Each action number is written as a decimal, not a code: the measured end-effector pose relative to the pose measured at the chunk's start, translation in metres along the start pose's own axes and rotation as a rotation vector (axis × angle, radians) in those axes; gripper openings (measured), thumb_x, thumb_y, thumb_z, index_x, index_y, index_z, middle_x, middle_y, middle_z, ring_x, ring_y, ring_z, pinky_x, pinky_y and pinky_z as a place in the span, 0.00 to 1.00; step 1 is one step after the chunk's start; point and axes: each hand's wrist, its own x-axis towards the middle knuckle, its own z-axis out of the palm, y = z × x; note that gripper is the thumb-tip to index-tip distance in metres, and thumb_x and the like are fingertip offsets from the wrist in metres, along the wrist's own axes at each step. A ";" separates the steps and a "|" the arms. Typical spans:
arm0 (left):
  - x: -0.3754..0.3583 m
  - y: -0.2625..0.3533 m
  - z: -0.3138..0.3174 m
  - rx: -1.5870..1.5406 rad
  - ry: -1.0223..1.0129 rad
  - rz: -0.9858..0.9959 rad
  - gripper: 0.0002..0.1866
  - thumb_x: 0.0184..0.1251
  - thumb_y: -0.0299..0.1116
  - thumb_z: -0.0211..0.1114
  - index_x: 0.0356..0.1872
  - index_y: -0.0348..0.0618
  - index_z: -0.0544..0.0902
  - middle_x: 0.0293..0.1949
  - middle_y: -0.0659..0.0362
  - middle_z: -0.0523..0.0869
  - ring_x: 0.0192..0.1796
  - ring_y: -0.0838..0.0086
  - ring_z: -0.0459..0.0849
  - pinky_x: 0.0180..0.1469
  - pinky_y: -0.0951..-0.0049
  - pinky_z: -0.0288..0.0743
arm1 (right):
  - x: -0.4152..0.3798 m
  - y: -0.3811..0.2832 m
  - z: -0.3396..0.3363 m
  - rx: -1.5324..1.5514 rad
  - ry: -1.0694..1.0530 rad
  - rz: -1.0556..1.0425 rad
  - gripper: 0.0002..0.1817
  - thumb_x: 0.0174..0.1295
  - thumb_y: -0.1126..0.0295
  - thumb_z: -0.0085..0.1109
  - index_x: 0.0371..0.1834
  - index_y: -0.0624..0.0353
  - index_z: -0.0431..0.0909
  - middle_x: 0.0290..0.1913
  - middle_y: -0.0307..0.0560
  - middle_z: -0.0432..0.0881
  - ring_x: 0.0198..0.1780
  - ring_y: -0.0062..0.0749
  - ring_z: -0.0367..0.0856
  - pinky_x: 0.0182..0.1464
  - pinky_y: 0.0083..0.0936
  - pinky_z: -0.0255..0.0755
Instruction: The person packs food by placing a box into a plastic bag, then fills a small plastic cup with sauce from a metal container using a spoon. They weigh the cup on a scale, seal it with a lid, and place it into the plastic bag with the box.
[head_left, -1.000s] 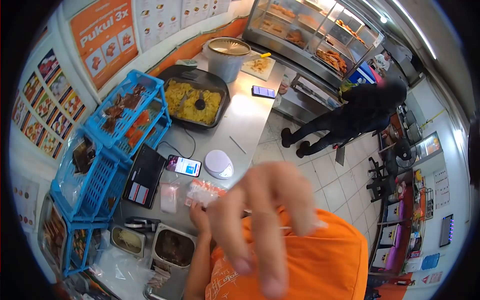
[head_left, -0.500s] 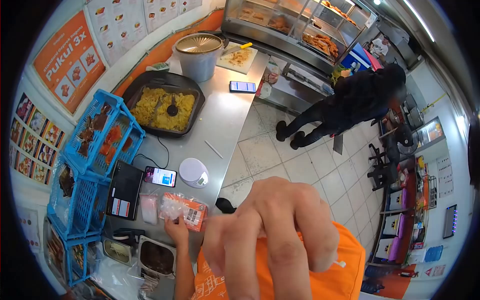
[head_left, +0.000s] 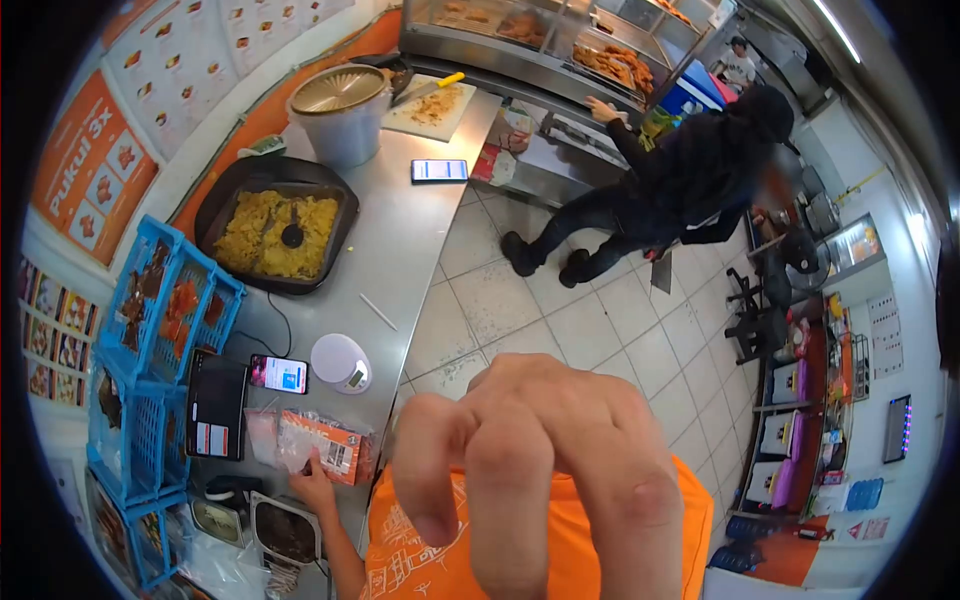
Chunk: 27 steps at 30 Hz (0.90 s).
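At the counter, my left hand (head_left: 316,487) reaches to a clear plastic bag (head_left: 296,437), pinching its near edge with the thumb on top. Under and beside that bag lies an orange-and-white printed pack (head_left: 343,452) with a label. My right hand (head_left: 550,455) is large and close to the camera, in front of the orange shirt (head_left: 440,520). Its fingers are bent and spread apart, with nothing visible in them; some fingertips run past the bottom edge. Near the left hand are a white kitchen scale (head_left: 340,362) and a phone (head_left: 279,374).
A pan of yellow rice (head_left: 275,235), a lidded bucket (head_left: 340,120), a cutting board with a knife (head_left: 430,108) and another phone (head_left: 439,171) stand farther along. Blue baskets (head_left: 150,400) and a tablet (head_left: 214,405) line the left. A person in black (head_left: 660,190) stands by the display case.
The view has turned, so the counter sits farther left. My right hand's fingers have shifted and spread. The person in black now stretches an arm toward the display case. My left hand stays at the bag.
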 end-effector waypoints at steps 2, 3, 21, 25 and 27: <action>0.002 0.012 0.000 0.055 0.025 -0.029 0.14 0.66 0.33 0.70 0.41 0.28 0.83 0.31 0.54 0.87 0.26 0.73 0.81 0.29 0.68 0.74 | 0.014 -0.044 -0.029 -0.131 -0.149 0.176 0.11 0.69 0.69 0.52 0.30 0.48 0.83 0.41 0.38 0.84 0.48 0.36 0.78 0.51 0.37 0.67; 0.002 0.018 -0.006 0.096 -0.057 -0.159 0.17 0.66 0.35 0.71 0.44 0.28 0.83 0.34 0.52 0.88 0.30 0.70 0.85 0.32 0.67 0.76 | 0.013 -0.063 -0.043 -0.244 -0.296 0.362 0.16 0.71 0.70 0.51 0.24 0.44 0.80 0.34 0.26 0.79 0.41 0.29 0.75 0.47 0.34 0.63; 0.004 0.069 -0.012 0.235 0.230 0.529 0.09 0.51 0.27 0.72 0.32 0.36 0.83 0.37 0.52 0.87 0.42 0.58 0.85 0.47 0.58 0.77 | -0.361 0.071 -0.134 -0.627 0.008 1.491 0.02 0.51 0.76 0.65 0.29 0.61 0.83 0.29 0.44 0.87 0.29 0.26 0.85 0.32 0.27 0.77; 0.029 0.064 -0.020 0.225 0.095 0.634 0.08 0.50 0.26 0.71 0.31 0.36 0.83 0.37 0.52 0.86 0.42 0.56 0.85 0.46 0.58 0.77 | -0.375 0.080 -0.125 -0.851 -0.188 1.458 0.04 0.49 0.75 0.66 0.29 0.60 0.85 0.29 0.44 0.86 0.30 0.31 0.85 0.34 0.28 0.76; 0.036 0.054 -0.022 0.226 0.021 0.669 0.07 0.50 0.26 0.71 0.30 0.36 0.83 0.37 0.51 0.86 0.42 0.55 0.85 0.46 0.57 0.77 | -0.371 0.082 -0.129 -0.927 -0.250 1.452 0.04 0.48 0.75 0.66 0.28 0.60 0.86 0.29 0.45 0.86 0.31 0.35 0.84 0.35 0.30 0.76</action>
